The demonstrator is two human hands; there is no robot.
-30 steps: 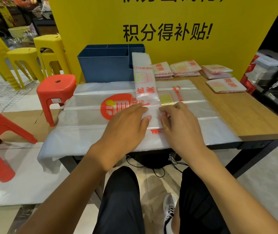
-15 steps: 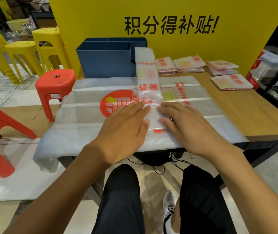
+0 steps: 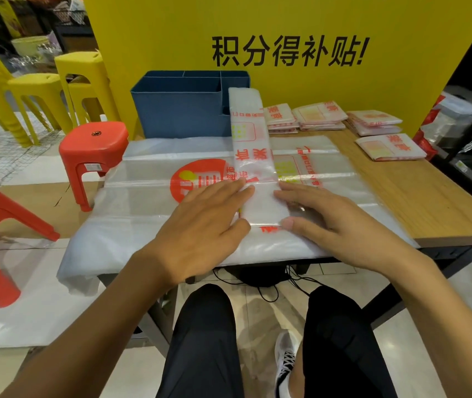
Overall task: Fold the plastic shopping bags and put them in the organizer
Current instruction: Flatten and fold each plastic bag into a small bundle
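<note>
Both hands lie flat with straight fingers on a long narrow folded bag (image 3: 253,156) that runs from the table's near edge toward the far edge. The left hand (image 3: 203,222) presses its left side, the right hand (image 3: 332,222) its right side, near the front end. Beneath lies a stack of spread bags (image 3: 131,214). The blue organizer (image 3: 183,110) stands at the far edge, folded bags (image 3: 319,117) beside it

Narrow folded bag strip (image 3: 253,156): translucent, red print, lies flat, runs 12–6 o'clock over stack of flat bags (image 3: 154,202). Blue organizer (image 3: 180,110) at 11 o'clock, upright. Folded bags (image 3: 319,117) at 1 o'clock.
</note>
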